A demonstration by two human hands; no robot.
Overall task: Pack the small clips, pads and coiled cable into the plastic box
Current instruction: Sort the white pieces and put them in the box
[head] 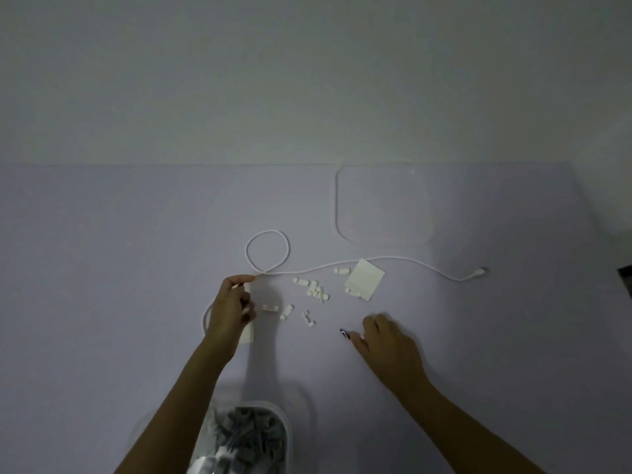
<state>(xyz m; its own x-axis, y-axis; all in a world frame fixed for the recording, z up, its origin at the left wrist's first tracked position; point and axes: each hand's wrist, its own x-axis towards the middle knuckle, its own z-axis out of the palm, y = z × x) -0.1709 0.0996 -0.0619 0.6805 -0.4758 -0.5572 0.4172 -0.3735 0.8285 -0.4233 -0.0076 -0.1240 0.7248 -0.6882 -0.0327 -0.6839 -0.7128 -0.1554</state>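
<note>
Cable first: a thin white cable (342,265) lies across the pale lilac desk (102,268), forming one loose loop at the far left before trailing right to its plug end. The left hand (229,313) pinches it just below that loop, fingers (244,279) closed on the cord, and more of the cord curves out behind the wrist. A pale pad lies partly hidden under this hand. Small white plastic clips (314,290) are scattered between the two hands, most in a tight cluster, a few apart nearer the left hand. A square white pad (364,279) lies just right of the cluster, overlapping the cable, with clips touching its edges. The right hand (390,343) rests palm down on the desk, fingers loosely spread, holding nothing. A clear square plastic lid (384,206) lies flat at the far right, apart from everything. The clear plastic box (287,436) sits at the near edge between the forearms, already holding grey pieces.
</note>
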